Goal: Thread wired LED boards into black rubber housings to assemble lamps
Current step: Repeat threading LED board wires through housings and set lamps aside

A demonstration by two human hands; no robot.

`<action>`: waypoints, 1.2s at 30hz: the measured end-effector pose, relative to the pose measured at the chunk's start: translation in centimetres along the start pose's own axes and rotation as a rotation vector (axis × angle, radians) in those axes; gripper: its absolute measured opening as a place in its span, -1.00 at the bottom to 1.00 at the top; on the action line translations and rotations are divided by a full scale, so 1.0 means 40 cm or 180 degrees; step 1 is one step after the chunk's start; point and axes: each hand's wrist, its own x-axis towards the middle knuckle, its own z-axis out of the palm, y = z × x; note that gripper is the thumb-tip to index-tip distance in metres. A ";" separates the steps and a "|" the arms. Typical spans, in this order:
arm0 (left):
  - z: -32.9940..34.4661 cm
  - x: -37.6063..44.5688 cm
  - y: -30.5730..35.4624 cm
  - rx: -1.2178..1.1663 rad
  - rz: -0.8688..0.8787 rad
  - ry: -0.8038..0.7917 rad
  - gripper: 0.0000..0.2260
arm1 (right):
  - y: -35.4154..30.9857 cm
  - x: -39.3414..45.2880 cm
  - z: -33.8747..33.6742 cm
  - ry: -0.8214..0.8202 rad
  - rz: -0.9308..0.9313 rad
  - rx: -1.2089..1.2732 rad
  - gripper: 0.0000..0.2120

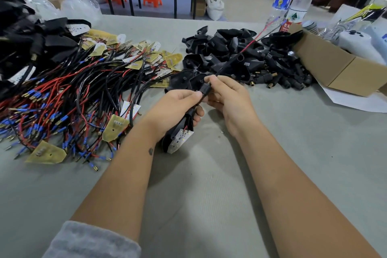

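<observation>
Grey felt covers the table (293, 153), which carries everything in reach. Largest on it is the tangle of wired LED boards (69, 94) at the left, red and black leads with blue crimp ends and yellow-backed boards spilling toward the person. Across from it, at upper centre-right, lies a heap of black rubber housings (236, 58), some showing brass terminals along its near edge. A cardboard box (339, 69) sits at the right edge, with two clear plastic bottles (293, 0) standing just behind it. Both forearms reach in from below and meet near the middle of the table. The left hand (178, 104) grips one black housing (178, 134), fingers curled round its body, with a white LED board (181, 139) showing at the housing's lower, open end. The right hand (226, 96) pinches the housing's narrow ribbed neck (205, 89) between thumb and fingers (211, 79), its other fingers curled below. From that neck a black and red lead (245, 49) runs up and away to the right, over the heap of housings toward the bottles.
</observation>
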 end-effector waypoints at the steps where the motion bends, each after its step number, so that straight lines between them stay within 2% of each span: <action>1: -0.001 0.002 0.000 0.0044 -0.0001 0.0023 -0.77 | -0.001 0.003 -0.001 0.0039 0.0030 0.0079 -0.86; 9: -0.003 0.008 -0.005 0.0245 -0.0059 -0.0105 -0.77 | 0.000 0.017 -0.019 0.0463 0.0006 0.0784 -0.84; 13: -0.002 0.006 -0.011 0.0134 -0.0083 -0.0034 -0.77 | 0.001 0.022 -0.021 0.0782 -0.0050 0.1127 -0.82; 16: 0.002 0.004 -0.012 -0.0214 0.0034 0.0041 -0.85 | 0.005 0.023 -0.018 0.1009 -0.0117 0.1332 -0.81; 17: -0.002 0.005 -0.014 -0.0008 0.0129 0.0113 -0.79 | 0.004 0.024 -0.020 0.1116 -0.0146 0.1411 -0.81; 20: -0.005 0.002 -0.016 0.1407 0.0480 0.0404 -0.56 | 0.003 0.027 -0.033 0.1456 -0.0287 0.1473 -0.81; 23: 0.002 0.003 -0.023 0.1902 0.0720 0.0718 -0.57 | 0.003 0.028 -0.034 0.1543 -0.0302 0.1485 -0.81; 27: 0.004 0.008 -0.025 0.1860 0.0873 0.0980 -0.60 | 0.002 0.029 -0.028 0.1301 0.0008 0.1448 -0.82; 30: 0.006 0.016 -0.026 0.1357 0.0869 0.1369 -0.62 | 0.005 0.021 -0.012 0.0927 0.0306 0.0573 -0.89; 32: 0.011 0.017 -0.023 0.1037 0.0796 0.1527 -0.62 | 0.010 0.012 0.001 0.0542 0.0283 0.0007 -0.84; 36: 0.014 0.018 -0.025 0.0774 0.0883 0.1409 -0.61 | 0.012 -0.004 0.020 -0.0178 0.0183 -0.0554 -0.72</action>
